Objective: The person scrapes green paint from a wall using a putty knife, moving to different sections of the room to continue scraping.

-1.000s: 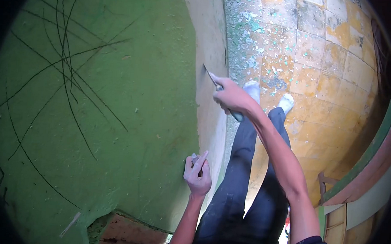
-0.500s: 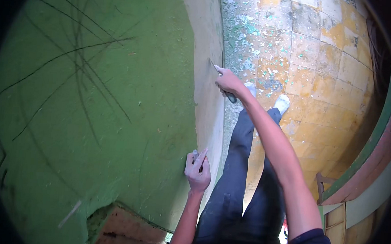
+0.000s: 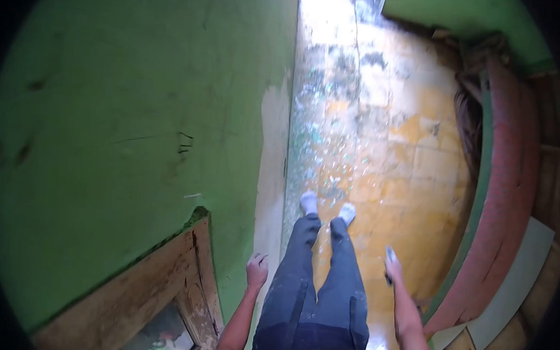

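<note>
My right hand (image 3: pixel 393 270) is out to the right of my legs, closed around a scraper (image 3: pixel 389 255) with a dark handle and a pale blade, above the tiled floor. On the other side, my left hand (image 3: pixel 257 270) is closed beside the bare strip (image 3: pixel 269 206) low on the green wall (image 3: pixel 139 91). Whatever its fingers hold is too small to make out. Green paint covers the wall above the pale, stripped band.
Paint flakes (image 3: pixel 319 145) lie on the yellow tiled floor (image 3: pixel 379 212) along the wall's foot. A wooden frame (image 3: pixel 141 288) stands at the lower left. A curved pink panel (image 3: pixel 507 187) and a pale board (image 3: pixel 515 282) are at the right.
The view has pulled back from the wall. My right hand has moved off the bare strip with the scraper, out to the right. My left hand stays near the strip.
</note>
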Demonstrator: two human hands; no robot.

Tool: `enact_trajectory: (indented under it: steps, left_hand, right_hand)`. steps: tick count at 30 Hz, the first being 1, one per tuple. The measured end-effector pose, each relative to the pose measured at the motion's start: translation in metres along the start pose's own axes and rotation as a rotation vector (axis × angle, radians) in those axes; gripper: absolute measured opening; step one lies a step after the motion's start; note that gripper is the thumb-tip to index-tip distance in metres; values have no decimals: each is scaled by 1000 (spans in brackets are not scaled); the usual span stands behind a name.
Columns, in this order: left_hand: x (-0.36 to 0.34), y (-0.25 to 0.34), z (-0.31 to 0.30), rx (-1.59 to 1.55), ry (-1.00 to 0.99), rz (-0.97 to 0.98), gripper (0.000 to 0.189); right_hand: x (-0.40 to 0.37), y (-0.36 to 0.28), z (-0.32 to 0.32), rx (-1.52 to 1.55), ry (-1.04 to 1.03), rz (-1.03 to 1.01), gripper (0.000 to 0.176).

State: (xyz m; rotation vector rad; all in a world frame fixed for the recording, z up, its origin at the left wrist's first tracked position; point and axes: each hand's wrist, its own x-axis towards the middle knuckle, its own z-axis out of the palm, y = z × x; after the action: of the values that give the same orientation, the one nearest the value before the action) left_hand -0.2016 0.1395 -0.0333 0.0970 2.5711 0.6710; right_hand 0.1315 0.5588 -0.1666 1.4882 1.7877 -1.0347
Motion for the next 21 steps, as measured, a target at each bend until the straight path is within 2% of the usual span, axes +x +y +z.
enact_trajectory:
  steps: [1,2,3,4,5,7,9,10,12,14,16,17,20,21]
  left_hand:
    - [-10,4,-5,-9,-13,-47,24]
    - [-15,11,-8,-15,-28,-94,25]
    - [-16,20,-12,-18,-49,-145,25]
    - [-13,31,-13,-22,-19,-162,25]
    - [-11,35,-9,-33,3,-185,26]
    - [-15,37,2,-72,-3,-223,29]
    - [-12,57,10,-127,-24,-221,29]
    - [-7,69,13,-154,-34,-219,30]
    - [0,98,17,-147,-84,-219,30]
    - [8,122,21,-159,-108,-209,31]
    - [19,143,28,-200,-96,-192,31]
    - [23,152,32,-211,-127,-255,31]
    - [51,174,43,-220,-160,-372,30]
    - [62,167,58,-200,-140,-380,30]
  right_hand:
    - [-16,76,-10,-147,72,134,62]
    - [-75,69,-58,-197,89,174,66]
    - [-104,93,-88,-266,25,354,62]
    - [-135,98,-118,-275,46,413,54]
    - [-140,150,-119,-234,120,490,50]
    - [-183,147,-163,-168,76,590,42]
    - [-174,158,-170,100,101,612,37]
    - [-165,164,-176,235,109,617,41]
    - [-147,122,-196,208,89,490,50]
    - [-110,85,-207,395,-3,321,47]
    - [-82,15,-230,583,-77,165,14]
    - [-71,-22,-243,549,-109,82,11]
    - [-41,-126,-279,463,-120,-137,53]
    - [-34,-150,-292,457,-116,-174,58]
